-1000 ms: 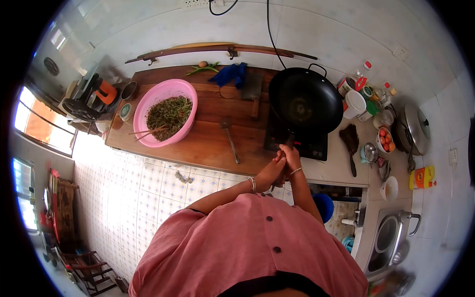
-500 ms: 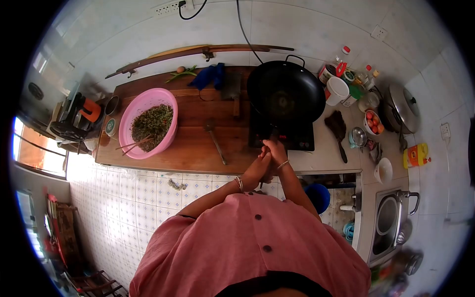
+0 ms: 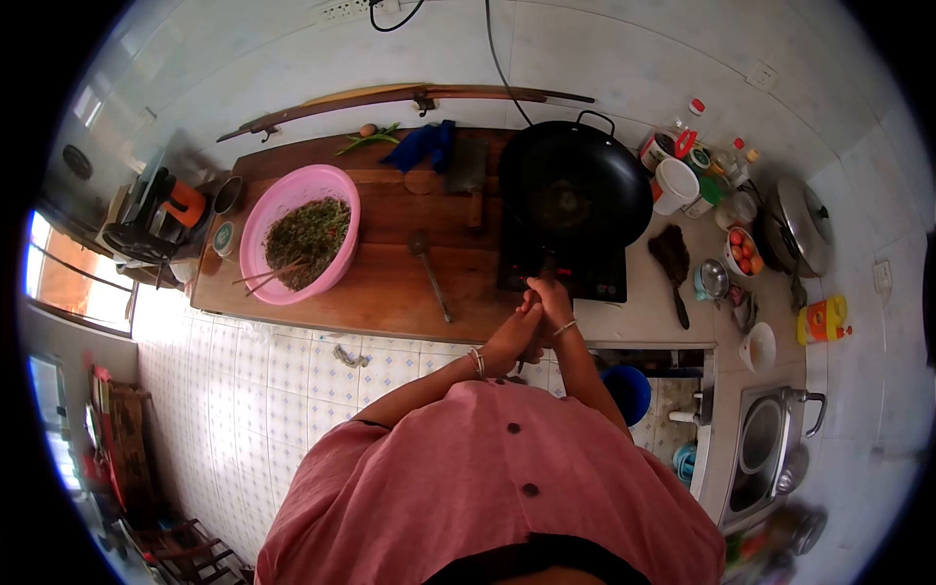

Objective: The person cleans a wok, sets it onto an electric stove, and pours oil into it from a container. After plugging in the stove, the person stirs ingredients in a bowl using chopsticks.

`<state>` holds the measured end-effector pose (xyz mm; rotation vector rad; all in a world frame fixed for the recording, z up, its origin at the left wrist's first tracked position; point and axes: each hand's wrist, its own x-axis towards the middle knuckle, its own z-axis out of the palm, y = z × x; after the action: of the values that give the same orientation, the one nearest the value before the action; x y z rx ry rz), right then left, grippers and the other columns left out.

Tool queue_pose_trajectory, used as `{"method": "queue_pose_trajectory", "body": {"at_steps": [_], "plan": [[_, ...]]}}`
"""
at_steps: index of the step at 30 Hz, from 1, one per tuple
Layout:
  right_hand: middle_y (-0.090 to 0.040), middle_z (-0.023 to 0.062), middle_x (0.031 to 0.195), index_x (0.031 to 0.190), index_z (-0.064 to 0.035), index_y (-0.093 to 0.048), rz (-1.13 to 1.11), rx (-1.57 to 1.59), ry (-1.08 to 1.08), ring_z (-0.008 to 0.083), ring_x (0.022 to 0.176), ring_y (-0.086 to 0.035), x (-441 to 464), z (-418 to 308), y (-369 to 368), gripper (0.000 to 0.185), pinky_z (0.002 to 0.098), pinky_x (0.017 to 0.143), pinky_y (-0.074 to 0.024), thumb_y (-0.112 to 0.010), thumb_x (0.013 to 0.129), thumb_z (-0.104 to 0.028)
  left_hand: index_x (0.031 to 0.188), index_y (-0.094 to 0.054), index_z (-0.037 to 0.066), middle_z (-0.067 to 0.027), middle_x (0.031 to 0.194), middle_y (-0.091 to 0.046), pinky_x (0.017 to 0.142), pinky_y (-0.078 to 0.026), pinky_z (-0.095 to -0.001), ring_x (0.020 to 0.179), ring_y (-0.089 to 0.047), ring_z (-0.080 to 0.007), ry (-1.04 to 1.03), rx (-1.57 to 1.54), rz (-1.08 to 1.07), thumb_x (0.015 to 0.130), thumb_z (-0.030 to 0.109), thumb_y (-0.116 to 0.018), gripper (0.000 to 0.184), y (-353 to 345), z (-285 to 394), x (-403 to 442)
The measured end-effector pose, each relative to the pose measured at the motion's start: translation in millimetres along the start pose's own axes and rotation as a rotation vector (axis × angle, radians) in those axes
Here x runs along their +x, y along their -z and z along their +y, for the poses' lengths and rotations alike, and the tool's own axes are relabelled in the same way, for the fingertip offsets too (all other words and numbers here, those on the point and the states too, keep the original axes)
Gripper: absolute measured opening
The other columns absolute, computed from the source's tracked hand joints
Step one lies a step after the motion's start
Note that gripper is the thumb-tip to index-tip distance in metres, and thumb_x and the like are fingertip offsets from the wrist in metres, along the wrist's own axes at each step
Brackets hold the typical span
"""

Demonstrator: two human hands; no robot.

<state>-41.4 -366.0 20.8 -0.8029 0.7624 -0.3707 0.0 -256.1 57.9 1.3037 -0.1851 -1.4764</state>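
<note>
A black wok (image 3: 575,180) stands on the dark induction cooker (image 3: 609,278), its long handle pointing towards me. My right hand (image 3: 553,300) is closed around that handle, close to the cooker's front edge. Just behind it, nearer my body, my left hand (image 3: 515,338) is also closed and touches the right. It seems wrapped around the handle's lower end, which the fingers mostly hide. Inside, the wok looks dark and shiny, with a faint ring at the bottom. Left of the cooker, a metal ladle (image 3: 431,278) and a cleaver (image 3: 469,180) lie on the wooden counter (image 3: 390,307).
At left sits a pink basin (image 3: 341,263) of chopped greens with chopsticks. A blue cloth (image 3: 422,146) lies behind. To the right are a dark brush (image 3: 671,263), a white tub (image 3: 675,185), bottles, a bowl of tomatoes (image 3: 746,255), a lidded pot (image 3: 801,224) and the sink (image 3: 760,448).
The view has shifted slightly, so the counter things appear a little further right. Both hands keep their grip, and the wok stays on the cooker.
</note>
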Motion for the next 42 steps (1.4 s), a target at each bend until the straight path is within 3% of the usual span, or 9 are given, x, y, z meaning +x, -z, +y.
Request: {"method": "queue_pose_trajectory", "body": {"at_steps": [3,6,28,35,37,38,39,40,42], "plan": [[-0.050,0.0053,0.062,0.085,-0.0067,-0.046,0.003,-0.026,-0.004,0.0164,0.050,-0.050,-3.6,-3.1,-2.6,0.020,0.0352,0.055,-0.0497,-0.061,0.078,-0.018,0.099,-0.042,0.006,-0.0060,0.070,-0.051,0.045,-0.047,-0.0271,0.050,-0.050,-0.0134,0.010,-0.011,-0.033,0.092,0.040,-0.035,0.035,3.4,-2.9,4.0],[-0.051,0.0064,0.060,0.088,-0.0030,-0.047,0.002,-0.036,0.029,0.0192,0.048,-0.053,-0.4,-0.6,-0.7,0.023,0.0338,0.051,-0.0490,-0.061,0.078,-0.020,0.094,-0.042,0.010,-0.0036,0.067,-0.049,0.046,-0.045,-0.0264,0.049,-0.048,-0.0131,0.002,0.020,-0.042,0.093,0.043,-0.034,0.034,4.3,-3.8,5.1],[-0.050,0.0069,0.059,0.087,-0.0026,-0.048,0.010,-0.045,0.013,0.0194,0.048,-0.053,2.0,1.9,1.2,0.023,0.0349,0.052,-0.0499,-0.061,0.079,-0.020,0.093,-0.042,0.011,-0.0022,0.066,-0.049,0.044,-0.044,-0.0260,0.047,-0.047,-0.0126,0.002,0.020,-0.014,0.093,0.045,-0.033,0.035,2.6,-4.6,5.0],[-0.053,0.0088,0.064,0.079,-0.0013,-0.055,-0.060,-0.055,0.033,0.0213,0.051,-0.055,27.7,20.5,32.5,0.018,0.0368,0.054,-0.0534,-0.062,0.080,-0.018,0.088,-0.049,0.006,-0.0084,0.066,-0.054,0.039,-0.043,-0.0276,0.048,-0.053,-0.0155,-0.107,0.061,0.036,0.094,0.036,-0.034,0.034,-3.5,-2.3,-0.9],[-0.052,0.0090,0.068,0.089,0.0016,-0.058,-0.229,-0.340,0.349,0.0205,0.056,-0.056,35.3,32.1,49.9,0.020,0.0377,0.056,-0.0555,-0.059,0.083,-0.017,0.088,-0.048,0.003,-0.0112,0.067,-0.056,0.040,-0.045,-0.0299,0.049,-0.056,-0.0177,-0.485,0.823,-0.041,0.093,0.029,-0.032,0.031,14.2,-27.2,29.0],[-0.050,0.0084,0.067,0.091,0.0022,-0.057,-0.159,-0.129,0.056,0.0202,0.057,-0.056,39.6,26.9,50.5,0.019,0.0378,0.057,-0.0555,-0.058,0.082,-0.015,0.084,-0.050,-0.002,-0.0183,0.075,-0.059,0.044,-0.049,-0.0357,0.058,-0.062,-0.0253,-0.318,0.460,-0.010,0.087,0.018,-0.037,0.024,4.5,-6.0,4.7],[-0.049,0.0082,0.066,0.091,0.0021,-0.058,-0.105,-0.154,0.039,0.0193,0.056,-0.055,42.4,26.6,51.2,0.017,0.0383,0.060,-0.0556,-0.057,0.082,-0.012,0.088,-0.052,-0.002,-0.0194,0.079,-0.060,0.052,-0.050,-0.0367,0.064,-0.063,-0.0274,-0.218,0.364,0.002,0.087,0.023,-0.036,0.030,4.0,-5.1,3.3],[-0.048,0.0067,0.063,0.080,-0.0001,-0.056,-0.101,-0.153,0.081,0.0180,0.053,-0.052,31.2,22.2,39.5,0.016,0.0370,0.060,-0.0540,-0.057,0.082,-0.016,0.092,-0.055,-0.002,-0.0205,0.083,-0.061,0.061,-0.051,-0.0377,0.071,-0.063,-0.0295,-0.120,0.267,0.024,0.088,0.028,-0.034,0.036,3.6,-4.7,3.2],[-0.045,0.0037,0.057,0.063,-0.0082,-0.045,-0.026,-0.155,-0.035,0.0163,0.051,-0.046,28.7,13.2,24.4,0.029,0.0335,0.056,-0.0494,-0.058,0.081,-0.027,0.102,-0.057,0.001,-0.0210,0.093,-0.062,0.077,-0.047,-0.0407,0.088,-0.061,-0.0328,-0.247,0.378,0.153,0.089,0.042,-0.033,0.049,3.5,-12.6,8.4]]}}
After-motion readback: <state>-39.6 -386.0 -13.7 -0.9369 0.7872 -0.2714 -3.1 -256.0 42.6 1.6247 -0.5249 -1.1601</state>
